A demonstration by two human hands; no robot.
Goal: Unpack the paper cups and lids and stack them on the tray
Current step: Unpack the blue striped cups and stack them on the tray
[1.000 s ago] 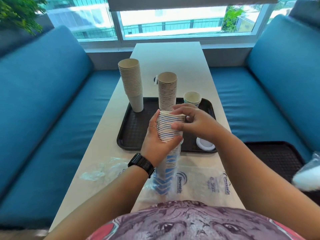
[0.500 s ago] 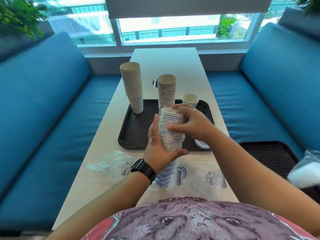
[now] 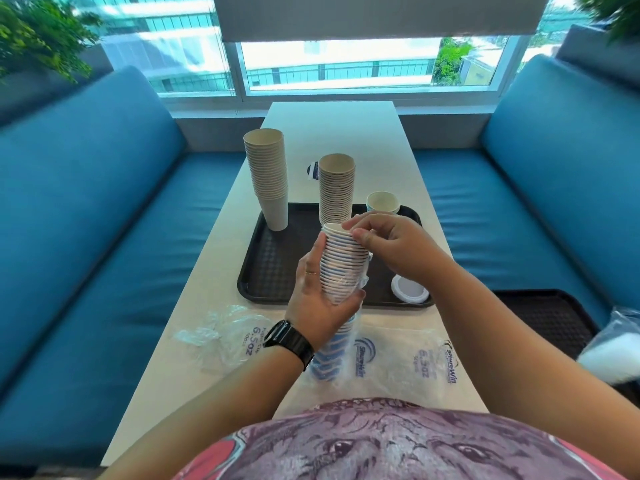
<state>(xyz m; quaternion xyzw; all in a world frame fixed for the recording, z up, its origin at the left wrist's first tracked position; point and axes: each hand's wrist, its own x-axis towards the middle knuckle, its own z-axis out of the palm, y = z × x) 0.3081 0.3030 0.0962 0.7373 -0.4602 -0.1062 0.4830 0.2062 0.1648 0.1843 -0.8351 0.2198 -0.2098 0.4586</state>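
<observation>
A long stack of blue-and-white paper cups (image 3: 341, 268) stands tilted over the table's near end, its lower part still in a clear plastic sleeve (image 3: 349, 355). My left hand (image 3: 318, 292) grips the stack around its middle. My right hand (image 3: 388, 247) pinches the top rim of the stack with curled fingers. Behind them lies the black tray (image 3: 273, 268). On it stand a tall beige cup stack (image 3: 268, 181), a second cup stack (image 3: 337, 188), a small blue cup stack (image 3: 382, 202) and a white lid (image 3: 408, 289).
Empty clear plastic bags lie on the white table (image 3: 332, 133), one at the left (image 3: 228, 336) and one at the right (image 3: 422, 362). Blue sofas flank the table. A second black tray (image 3: 547, 317) and a plastic package (image 3: 616, 344) sit on the right sofa.
The blue-and-white stack has risen further out of its sleeve. My right hand has shifted from wrapping the stack's top to pinching its rim; my left hand keeps its grip lower down.
</observation>
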